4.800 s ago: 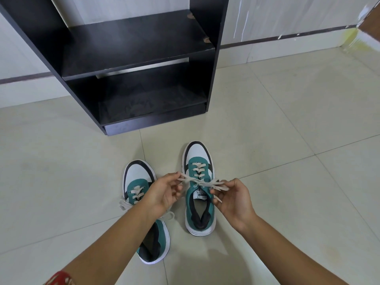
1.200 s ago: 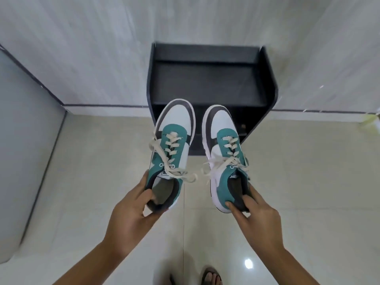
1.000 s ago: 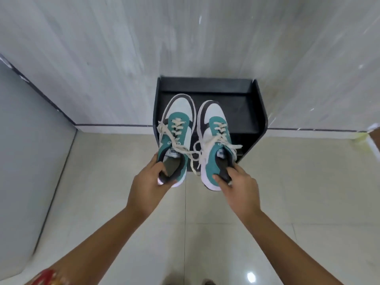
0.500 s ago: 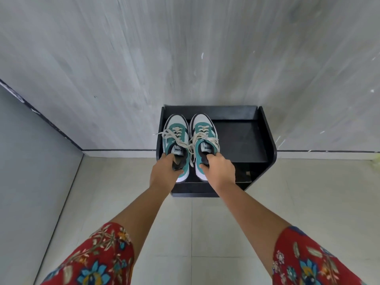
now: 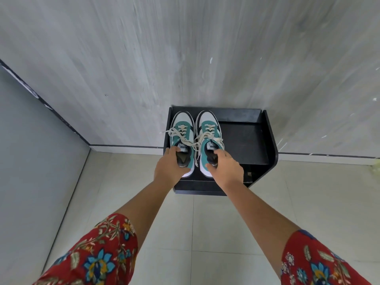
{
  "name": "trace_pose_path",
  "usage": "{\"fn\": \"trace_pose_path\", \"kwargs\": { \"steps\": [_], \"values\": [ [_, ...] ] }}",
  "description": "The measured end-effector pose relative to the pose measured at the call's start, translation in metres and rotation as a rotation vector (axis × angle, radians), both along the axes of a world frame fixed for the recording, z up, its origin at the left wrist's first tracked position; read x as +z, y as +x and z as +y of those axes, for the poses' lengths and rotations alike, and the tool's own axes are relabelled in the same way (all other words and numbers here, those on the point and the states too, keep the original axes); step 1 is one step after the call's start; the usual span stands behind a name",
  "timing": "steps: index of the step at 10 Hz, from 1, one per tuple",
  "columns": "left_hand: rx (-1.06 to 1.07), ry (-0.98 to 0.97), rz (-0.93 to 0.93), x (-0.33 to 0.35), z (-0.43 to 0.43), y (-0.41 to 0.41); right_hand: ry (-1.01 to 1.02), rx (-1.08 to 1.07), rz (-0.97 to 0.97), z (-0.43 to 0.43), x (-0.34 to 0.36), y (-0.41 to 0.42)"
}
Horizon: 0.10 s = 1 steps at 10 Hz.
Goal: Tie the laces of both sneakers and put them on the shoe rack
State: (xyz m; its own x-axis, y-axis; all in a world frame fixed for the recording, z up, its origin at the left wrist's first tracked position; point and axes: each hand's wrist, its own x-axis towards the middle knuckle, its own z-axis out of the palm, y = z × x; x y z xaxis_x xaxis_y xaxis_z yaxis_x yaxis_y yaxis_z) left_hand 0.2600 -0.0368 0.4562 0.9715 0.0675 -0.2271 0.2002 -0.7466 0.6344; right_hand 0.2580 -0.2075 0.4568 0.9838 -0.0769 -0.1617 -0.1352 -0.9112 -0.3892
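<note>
- Two teal-and-white sneakers are seen side by side, toes to the wall, on the top shelf of the black shoe rack (image 5: 244, 140), at its left end.
- The left sneaker (image 5: 182, 136) is gripped at its heel opening by the left hand (image 5: 171, 168), fingers curled in.
- The right sneaker (image 5: 208, 138) is likewise gripped at the heel by the right hand (image 5: 225, 168).
- Cream laces (image 5: 203, 137) are tied, ends trailing.

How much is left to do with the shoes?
Nearly finished. Both pairs of laces look tied in bows. The left sneaker and right sneaker sit side by side on the shoe rack's top shelf. The left hand and right hand grip the heels. Only letting go is left.
</note>
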Motion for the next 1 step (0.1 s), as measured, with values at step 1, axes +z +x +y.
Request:
{"fn": "trace_pose_path", "kwargs": {
  "steps": [1],
  "values": [
    [0.041,0.016,-0.064,0.0395,0.0038,-0.0101,0.08,-0.055,-0.075,-0.0032,0.0363,-0.0124]
  ]
}}
